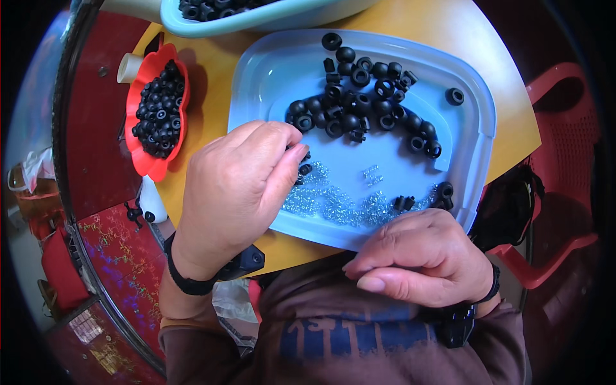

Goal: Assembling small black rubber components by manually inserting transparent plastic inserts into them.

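My left hand is closed over the left side of a pale blue plastic tray, thumb pressed to the curled fingers. Whatever it pinches is hidden. Over the tray's front edge my right hand is curled, thumb close under the forefinger; I cannot make out what it holds, if anything. Small shiny coil springs lie spread along the near part of the tray. Round black hollow plastic pieces, like cord-lock bodies, are heaped at its far side. Two small black plungers stand among the springs, near my right hand.
A red scalloped dish full of small black pieces sits on the left of the yellow table. At the far edge stands a light blue basin with more black pieces. A red plastic chair is at the right.
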